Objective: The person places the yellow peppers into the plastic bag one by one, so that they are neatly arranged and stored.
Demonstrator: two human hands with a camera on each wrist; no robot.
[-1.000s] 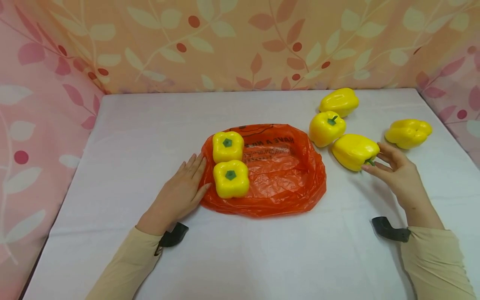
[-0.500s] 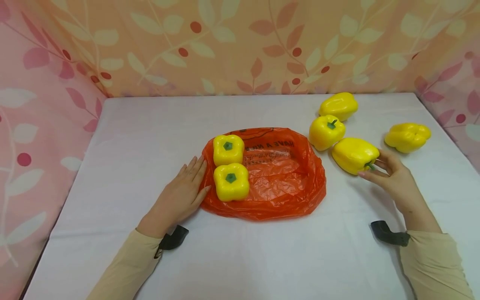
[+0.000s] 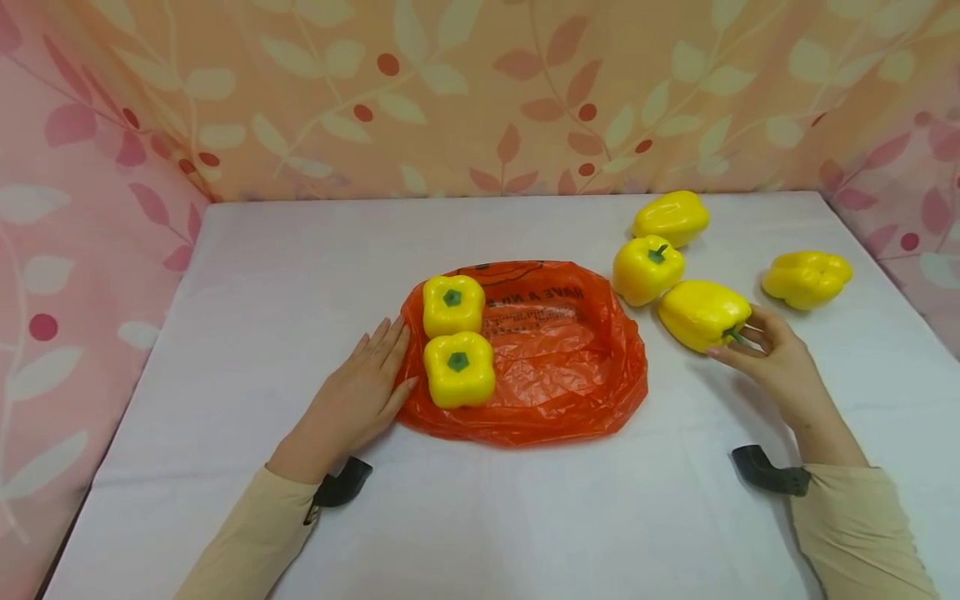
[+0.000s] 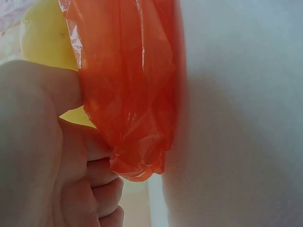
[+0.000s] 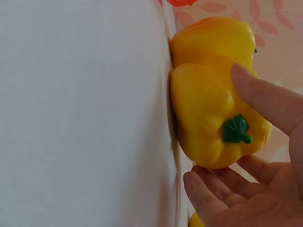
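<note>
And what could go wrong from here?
The glossy yellow pepper might slip, since the right grip meets it only around its stem end. Lifting it could knock the neighbouring pepper, which sits very close. The thin red bag could shift or fold if the left grip, at its edge, moves away.

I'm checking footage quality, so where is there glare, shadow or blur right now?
Head view: the bag glints, and a faint shadow falls on the cloth beside the right hand; left wrist view: bright streaks on the bag, left hand slightly soft; right wrist view: dim, with a broad soft shadow on the cloth.
</note>
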